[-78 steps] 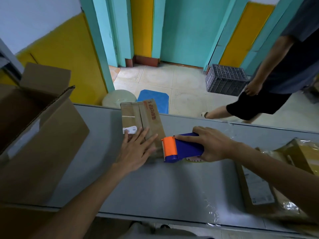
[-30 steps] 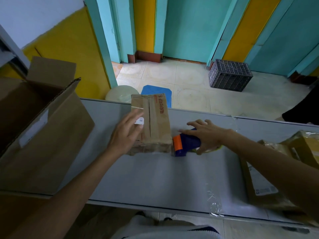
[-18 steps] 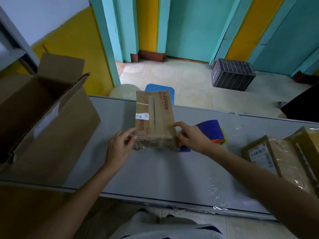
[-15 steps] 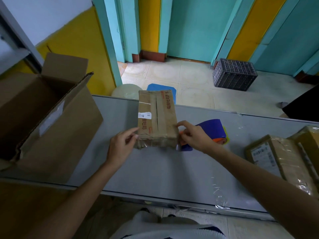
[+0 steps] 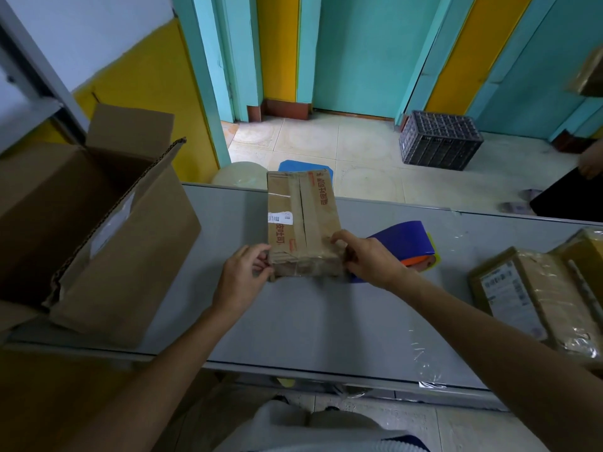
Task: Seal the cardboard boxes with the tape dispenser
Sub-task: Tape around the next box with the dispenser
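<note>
Gripping the near end of the small brown cardboard box (image 5: 303, 223) with both hands. The left hand (image 5: 244, 275) had fingers and thumb curled, pinching the near-left corner. The right hand (image 5: 368, 259) had fingers hooked over the near-right top edge, palm against the right wall.

The box sat flat on the grey worktop (image 5: 293, 327), long axis pointing away from the person, far end near the worktop's far edge. Its top showed a lengthwise centre seam with tape strips alongside and red print on both flaps. A white barcode label (image 5: 280, 217) sat on the left flap. The near end face looked wrinkled under glossy tape.

The blue and orange tape dispenser (image 5: 404, 238) lay on the worktop just beside the box's right side, partly hidden behind the right hand. Could not tell whether the hand touched it.

Left of the box and apart from it, a large open brown cardboard carton (image 5: 107, 230) rested on the worktop's left end, flaps up. The right end carried plastic-wrapped brown parcels (image 5: 535, 295) with a printed label, well apart from the box. Scraps of clear tape (image 5: 430, 373) stuck at the worktop's near edge.

Beyond the worktop, the tiled floor (image 5: 359, 151) held a dark plastic crate (image 5: 440, 141) by the teal and yellow wall. A blue flat item (image 5: 303, 166) and a pale round item (image 5: 241, 176) lay just past the far edge; could not tell what either was. Another person (image 5: 567, 199) in dark clothing showed at the right frame edge.
</note>
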{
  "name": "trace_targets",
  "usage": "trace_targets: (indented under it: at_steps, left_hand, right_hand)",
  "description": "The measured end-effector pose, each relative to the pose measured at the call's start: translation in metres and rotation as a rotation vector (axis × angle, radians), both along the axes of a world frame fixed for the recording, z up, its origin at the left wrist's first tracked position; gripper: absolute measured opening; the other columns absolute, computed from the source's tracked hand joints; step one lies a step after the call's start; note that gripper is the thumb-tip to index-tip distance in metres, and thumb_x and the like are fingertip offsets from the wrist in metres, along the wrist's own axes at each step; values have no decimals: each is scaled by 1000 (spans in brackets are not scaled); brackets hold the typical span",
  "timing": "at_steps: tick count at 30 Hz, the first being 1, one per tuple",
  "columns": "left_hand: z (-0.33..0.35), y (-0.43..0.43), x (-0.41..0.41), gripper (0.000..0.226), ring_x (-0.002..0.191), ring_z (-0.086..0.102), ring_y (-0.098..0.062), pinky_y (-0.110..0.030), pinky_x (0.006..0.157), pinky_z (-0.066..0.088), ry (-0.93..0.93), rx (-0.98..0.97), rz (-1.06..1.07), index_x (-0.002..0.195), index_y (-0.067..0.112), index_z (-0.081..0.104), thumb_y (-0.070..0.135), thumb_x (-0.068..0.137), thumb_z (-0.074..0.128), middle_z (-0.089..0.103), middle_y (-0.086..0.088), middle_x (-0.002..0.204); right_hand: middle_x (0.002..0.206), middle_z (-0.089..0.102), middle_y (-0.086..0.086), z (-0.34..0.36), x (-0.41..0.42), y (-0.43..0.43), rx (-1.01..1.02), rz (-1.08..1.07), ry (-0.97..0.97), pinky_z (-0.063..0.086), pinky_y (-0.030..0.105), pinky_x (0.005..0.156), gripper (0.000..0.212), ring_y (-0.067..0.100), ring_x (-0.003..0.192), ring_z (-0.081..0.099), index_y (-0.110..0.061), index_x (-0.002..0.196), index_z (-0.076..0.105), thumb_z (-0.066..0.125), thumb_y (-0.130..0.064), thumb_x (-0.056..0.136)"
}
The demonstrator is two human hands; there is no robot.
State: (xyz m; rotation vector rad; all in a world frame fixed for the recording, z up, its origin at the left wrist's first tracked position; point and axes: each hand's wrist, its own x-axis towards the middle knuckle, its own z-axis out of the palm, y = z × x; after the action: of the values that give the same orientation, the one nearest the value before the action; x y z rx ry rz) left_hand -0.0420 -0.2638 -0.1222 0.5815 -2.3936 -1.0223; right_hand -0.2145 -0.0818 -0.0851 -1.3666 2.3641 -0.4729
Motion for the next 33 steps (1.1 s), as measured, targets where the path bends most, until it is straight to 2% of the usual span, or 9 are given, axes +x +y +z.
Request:
trace_targets:
  at_steps: [4, 8, 12, 16, 22, 25, 27, 29, 33]
  left_hand:
    - [-2, -1, 0, 42, 71, 58, -15, -23, 68, 54, -12, -83, -41, 105, 4, 66, -7, 66, 76, 59, -9, 91]
    - [-3, -5, 9, 47, 75, 60, -12, -9, 74, 49, 9, -31, -143, 110, 5, 65, 5, 66, 81, 54, -1, 94]
    - [-4, -7, 5, 43, 76, 61, -10, -9, 72, 50, 30, 42, -80, 104, 4, 67, 23, 68, 80, 59, -4, 95]
    - [-11, 0, -1, 40, 74, 56, -16, -21, 67, 50, -5, -31, -26, 94, 2, 61, 19, 65, 82, 51, -3, 94]
    - [-18, 10, -11, 39, 77, 54, -27, -27, 64, 40, -18, -84, 45, 89, -3, 52, 4, 64, 82, 47, -10, 94]
    - [-18, 2, -5, 49, 73, 47, -9, -12, 64, 40, 0, -81, -57, 93, 2, 54, 17, 60, 86, 43, -1, 94]
    - [-18, -3, -1, 42, 73, 49, -3, -4, 67, 40, 29, -88, -98, 92, 4, 55, 20, 66, 83, 46, 2, 93]
    - [-19, -9, 0, 30, 73, 54, -8, -2, 71, 40, 46, -75, -96, 90, 1, 59, 12, 71, 79, 50, 3, 92]
    - [-20, -18, -3, 23, 73, 54, -4, -1, 70, 43, 59, -119, -126, 88, -1, 64, -2, 69, 77, 55, 1, 89]
  right_hand:
    - [95, 64, 6, -4, -1, 6, -78, -63, -114, 52, 17, 77, 51, 10, 76, 59, -20, 129, 44, 59, 1, 85]
    - [99, 62, -3, 4, -6, 9, -42, -118, -315, 45, 8, 67, 42, 5, 82, 59, -28, 128, 47, 61, -23, 89]
    - [91, 60, -4, -3, 1, 2, -81, -165, -235, 44, 12, 68, 45, 7, 79, 59, -25, 120, 50, 62, -47, 83]
    - [89, 58, 0, -20, 9, -4, -180, -199, -103, 43, 17, 66, 44, 7, 71, 54, -19, 114, 50, 63, -46, 82]
    - [112, 61, 14, -28, 13, -3, -190, -88, 102, 48, 32, 78, 44, 27, 96, 61, -7, 120, 47, 57, -37, 90]
    - [115, 57, 11, -20, 8, -4, -103, -51, 21, 49, 30, 82, 43, 24, 99, 58, -12, 119, 42, 62, -34, 88]
    - [112, 55, 5, -12, 1, 0, -58, -50, -110, 48, 21, 79, 45, 17, 95, 56, -19, 117, 40, 69, -32, 84]
    - [108, 55, -2, 0, -8, 5, 32, -48, -241, 44, 14, 77, 50, 12, 94, 56, -27, 120, 40, 72, -28, 81]
    - [104, 61, 1, 4, -15, 6, 59, -69, -287, 50, 23, 87, 46, 13, 94, 61, -24, 125, 47, 68, -14, 85]
